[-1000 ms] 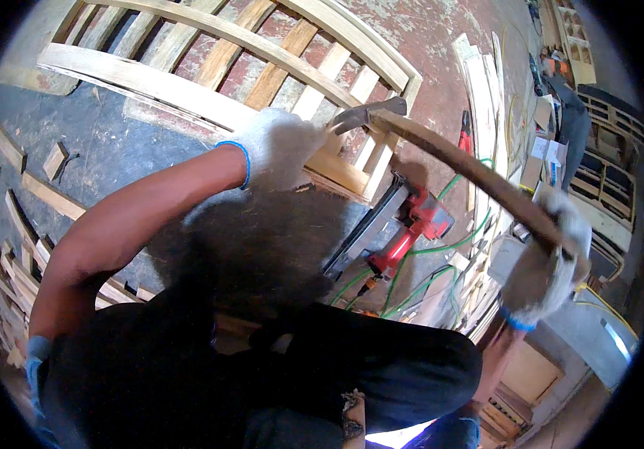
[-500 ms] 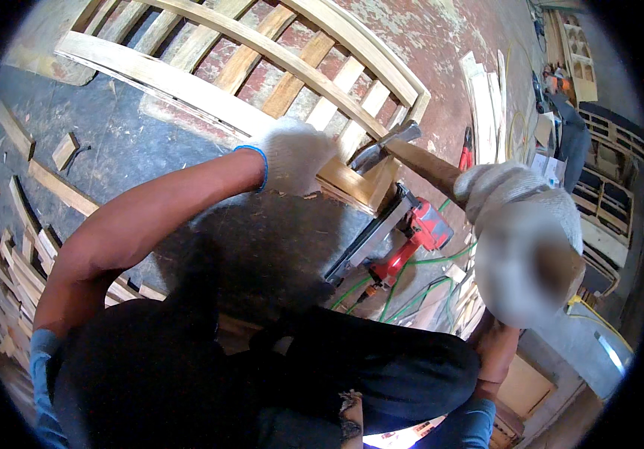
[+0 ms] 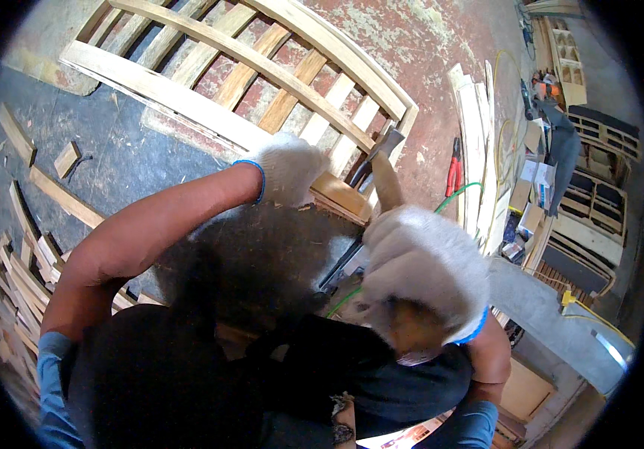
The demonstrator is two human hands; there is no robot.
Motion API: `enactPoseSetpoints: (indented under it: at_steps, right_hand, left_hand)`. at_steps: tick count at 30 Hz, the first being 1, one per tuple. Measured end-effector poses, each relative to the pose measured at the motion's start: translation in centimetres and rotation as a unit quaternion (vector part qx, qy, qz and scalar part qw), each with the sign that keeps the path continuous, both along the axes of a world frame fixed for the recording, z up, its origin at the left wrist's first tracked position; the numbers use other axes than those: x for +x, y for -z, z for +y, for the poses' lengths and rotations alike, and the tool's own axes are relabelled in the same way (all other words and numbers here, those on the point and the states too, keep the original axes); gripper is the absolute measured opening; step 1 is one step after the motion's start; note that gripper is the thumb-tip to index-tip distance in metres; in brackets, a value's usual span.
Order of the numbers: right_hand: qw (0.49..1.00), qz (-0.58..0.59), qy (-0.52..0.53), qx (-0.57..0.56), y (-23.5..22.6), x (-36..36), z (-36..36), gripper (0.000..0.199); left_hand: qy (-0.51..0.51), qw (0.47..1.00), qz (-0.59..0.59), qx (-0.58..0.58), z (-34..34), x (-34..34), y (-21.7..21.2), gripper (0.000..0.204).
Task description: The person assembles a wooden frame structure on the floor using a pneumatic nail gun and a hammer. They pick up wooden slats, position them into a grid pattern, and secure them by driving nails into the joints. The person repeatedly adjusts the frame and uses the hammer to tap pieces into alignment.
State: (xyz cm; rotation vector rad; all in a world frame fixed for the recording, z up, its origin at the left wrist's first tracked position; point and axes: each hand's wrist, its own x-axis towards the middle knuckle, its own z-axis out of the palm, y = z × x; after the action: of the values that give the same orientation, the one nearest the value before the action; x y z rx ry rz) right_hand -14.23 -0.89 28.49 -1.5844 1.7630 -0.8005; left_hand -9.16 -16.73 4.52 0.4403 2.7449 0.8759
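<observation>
Wooden frame (image 3: pixel 165 93) lies on the floor ahead of us, its near right corner between our hands. Long rails run lengthwise, with slats (image 3: pixel 303 82) set across at fairly even gaps, some pale, some browner. We judge the main shape as already put together: the rails and cross slats look to be in position along the visible length. Fastenings too small to tell, so we cannot say which joints are fixed.

Right hand (image 3: pixel 426 277), gloved: grip clenched around the hammer (image 3: pixel 386 176), handle running forward from the fist, head over the near right corner. Contact between head and wood cannot be made out. Left hand (image 3: pixel 288 168), also gloved, sits at the near rail just left of that corner; fingers hidden, so we cannot tell whether its grip is grasping or only steadying.

Our reading: work is late in the build and local to this corner, which looks unfinished; what remains there we cannot size up.

Around us: offcuts (image 3: pixel 15 135) to the left, red-handled hand tool (image 3: pixel 454 172) and pale strips (image 3: pixel 471 135) to the right.
</observation>
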Motion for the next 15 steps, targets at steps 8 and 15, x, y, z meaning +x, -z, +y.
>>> enactPoseSetpoints:
  at_steps: [8, 15]
  right_hand:
    - [0.994, 0.051, -0.096, 0.032, 0.7, 3.0, -1.0, 0.037]
    - [0.999, 0.017, 0.034, -0.011, 0.2, 1.3, 1.3, 0.033]
  left_hand:
    - [0.001, 1.000, -0.002, -0.023, 0.2, 0.0, -0.3, 0.047]
    - [-0.005, 1.000, 0.003, -0.023, 0.4, -0.1, -0.9, 0.045]
